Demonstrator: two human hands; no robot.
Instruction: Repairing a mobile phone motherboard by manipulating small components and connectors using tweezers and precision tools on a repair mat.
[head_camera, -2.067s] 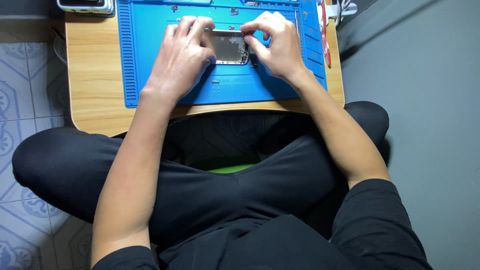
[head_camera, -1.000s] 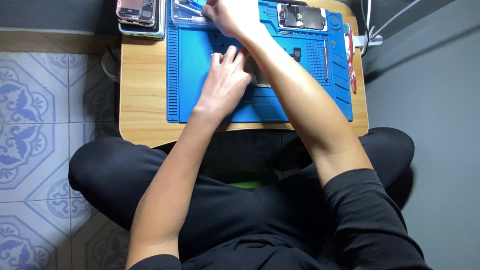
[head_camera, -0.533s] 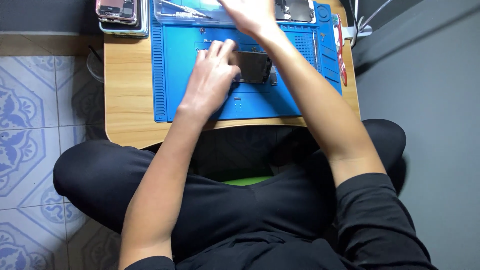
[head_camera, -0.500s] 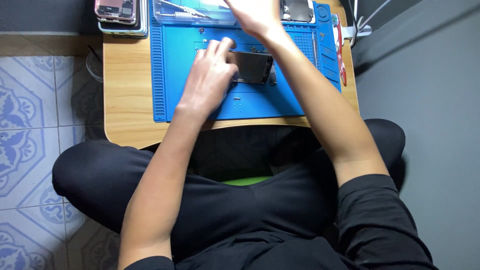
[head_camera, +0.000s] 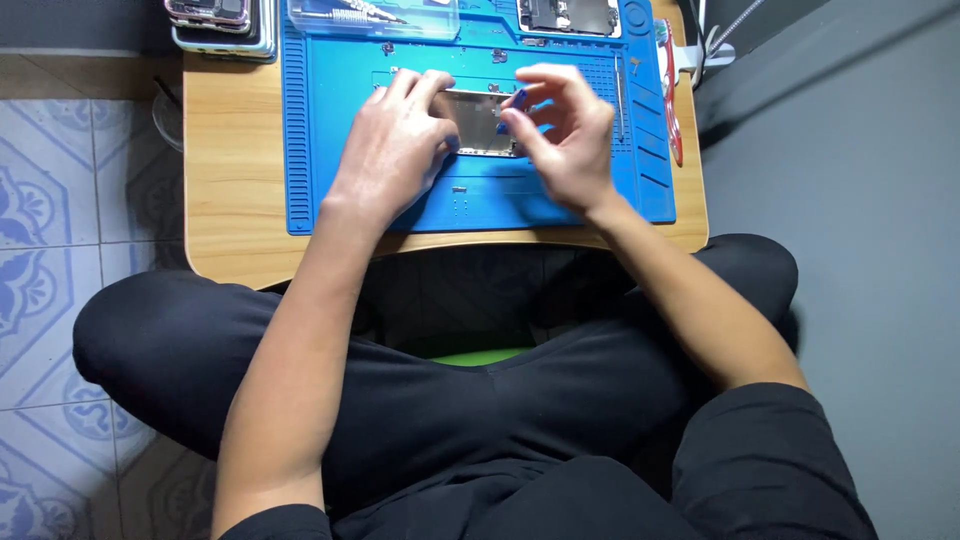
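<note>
While your left hand (head_camera: 395, 150) pinned the opened phone (head_camera: 480, 122) flat, your right hand (head_camera: 565, 135) pinched a small blue tool (head_camera: 512, 105); loose screws (head_camera: 459, 189) showed reassembly remained.

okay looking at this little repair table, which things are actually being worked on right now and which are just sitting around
In use:
- opened phone with a silvery metal inside, steadied by the left hand
- small blue tool pinched in the right hand
- blue silicone work mat under them

Lying about:
- clear plastic box at the mat's far edge
- stack of phones at the far left corner
- red-handled tool at the right
</note>
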